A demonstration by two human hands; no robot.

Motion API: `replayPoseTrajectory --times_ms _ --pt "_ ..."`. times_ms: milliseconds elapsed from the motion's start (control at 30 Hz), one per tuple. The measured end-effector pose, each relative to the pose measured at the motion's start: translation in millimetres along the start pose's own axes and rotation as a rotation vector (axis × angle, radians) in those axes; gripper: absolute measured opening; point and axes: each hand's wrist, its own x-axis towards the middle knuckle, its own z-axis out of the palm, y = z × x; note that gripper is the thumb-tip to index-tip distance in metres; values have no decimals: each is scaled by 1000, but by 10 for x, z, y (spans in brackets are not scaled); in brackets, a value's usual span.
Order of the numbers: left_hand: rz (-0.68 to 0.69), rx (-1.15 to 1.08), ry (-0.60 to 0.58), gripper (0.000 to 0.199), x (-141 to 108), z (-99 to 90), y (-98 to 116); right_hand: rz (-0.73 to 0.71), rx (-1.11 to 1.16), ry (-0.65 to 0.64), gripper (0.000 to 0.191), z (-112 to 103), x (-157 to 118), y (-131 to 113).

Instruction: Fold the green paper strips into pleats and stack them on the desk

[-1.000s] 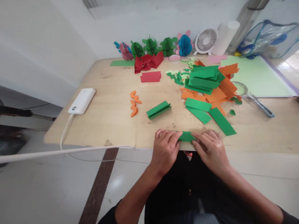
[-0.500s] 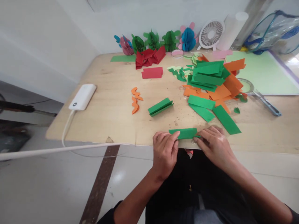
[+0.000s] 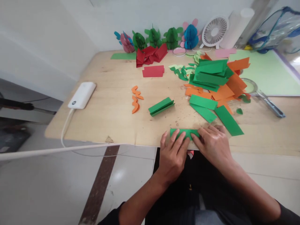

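A green paper strip (image 3: 190, 132) is lying along the counter's (image 3: 112, 112) front edge, directly before the person. The left hand (image 3: 172, 157) is resting on it, fingers slightly spread and bearing down. The right hand (image 3: 215, 142) is touching its right end with thumb and forefinger; whether these are pinching or only pressing cannot be told.

In this inspector's judgement, the strip is needing a firm, even press: left fingers holding it flat, edges lining up, and the right thumb working along the whole length without skewing it.

A folded green piece (image 3: 161, 106) is sitting just beyond. Another loose green strip (image 3: 229, 121) is lying close by the right hand and could be catching its knuckles. Farther out, a mixed paper pile (image 3: 211, 75) is crowding the right side, a slim tool (image 3: 271, 104) is lying beyond it, and orange scraps (image 3: 135, 107) are lying leftward, out of the way.
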Motion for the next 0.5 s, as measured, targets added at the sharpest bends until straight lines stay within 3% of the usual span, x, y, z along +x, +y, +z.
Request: replayPoseTrajectory --times_ms 233,500 --pt "-39 70 -90 44 -98 77 60 3 -10 -70 37 31 33 41" --pt "-60 128 -76 48 -181 143 89 3 -32 -72 37 39 51 39"
